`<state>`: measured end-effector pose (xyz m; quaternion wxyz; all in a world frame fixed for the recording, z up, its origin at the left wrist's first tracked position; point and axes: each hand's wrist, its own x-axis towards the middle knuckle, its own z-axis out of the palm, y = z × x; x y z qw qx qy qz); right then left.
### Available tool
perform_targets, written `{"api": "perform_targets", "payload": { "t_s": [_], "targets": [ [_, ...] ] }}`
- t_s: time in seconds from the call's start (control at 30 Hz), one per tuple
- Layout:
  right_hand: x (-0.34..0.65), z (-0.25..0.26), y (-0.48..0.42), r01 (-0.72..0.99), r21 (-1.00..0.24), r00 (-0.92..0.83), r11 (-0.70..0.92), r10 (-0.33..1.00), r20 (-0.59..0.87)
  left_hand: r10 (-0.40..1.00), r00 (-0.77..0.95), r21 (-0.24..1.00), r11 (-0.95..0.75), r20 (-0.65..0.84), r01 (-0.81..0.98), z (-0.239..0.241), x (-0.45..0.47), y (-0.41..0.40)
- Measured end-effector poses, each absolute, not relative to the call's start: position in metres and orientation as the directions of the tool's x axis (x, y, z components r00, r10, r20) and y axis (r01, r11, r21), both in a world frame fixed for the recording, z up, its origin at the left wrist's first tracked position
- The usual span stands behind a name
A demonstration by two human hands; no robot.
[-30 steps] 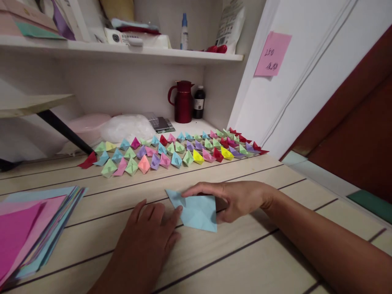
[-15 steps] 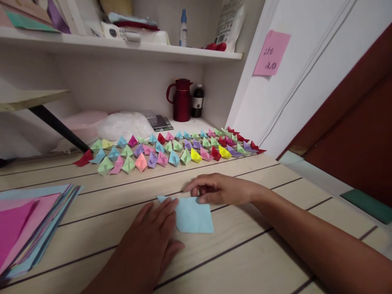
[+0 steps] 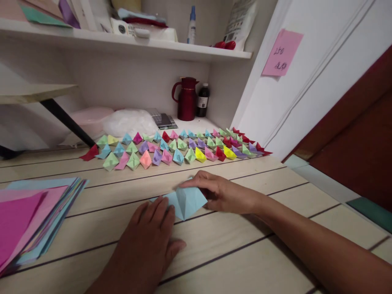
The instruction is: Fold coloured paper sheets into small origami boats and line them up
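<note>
A light blue sheet of origami paper, partly folded, lies on the table between my hands. Its right part is raised, with a crease standing up near the middle. My left hand rests flat on the paper's left end, fingers stretched out and thumb apart. My right hand grips the raised right part, index finger along the top edge; its thumb is mostly hidden behind the paper.
Rows of small folded paper boats in many colours stand across the back of the table. A stack of coloured paper lies at the left. Behind are a red jug, a dark bottle and a plastic bag.
My right hand has lifted and folded the right part of the paper, which lay flat before. The left hand stays pressed on its left end. The view has shifted slightly.
</note>
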<state>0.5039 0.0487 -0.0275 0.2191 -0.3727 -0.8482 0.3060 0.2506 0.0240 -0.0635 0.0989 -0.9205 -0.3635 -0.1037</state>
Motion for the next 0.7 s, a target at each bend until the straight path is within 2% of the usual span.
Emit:
{"api": "perform_targets", "payload": {
  "t_s": [0.17, 0.27, 0.5, 0.7],
  "targets": [
    [0.497, -0.037, 0.054, 0.534, -0.555, -0.541, 0.638, 0.762, 0.356, 0.686, 0.673, -0.030, -0.694, 0.277, 0.719, -0.068, 0.252, 0.022],
    [0.499, -0.036, 0.057, 0.535, -0.468, -0.622, 0.704, 0.702, 0.346, 0.686, 0.674, -0.021, -0.696, 0.274, 0.717, -0.070, 0.251, 0.022],
    [0.504, -0.038, 0.066, 0.475, -0.578, -0.664, 0.664, 0.701, 0.260, 0.613, 0.729, -0.037, -0.757, 0.306, 0.652, -0.074, 0.247, 0.026],
    [0.496, -0.045, 0.069, 0.520, -0.600, -0.559, 0.608, 0.773, 0.299, 0.599, 0.735, 0.004, -0.776, 0.318, 0.631, -0.079, 0.246, 0.028]
  ]
}}
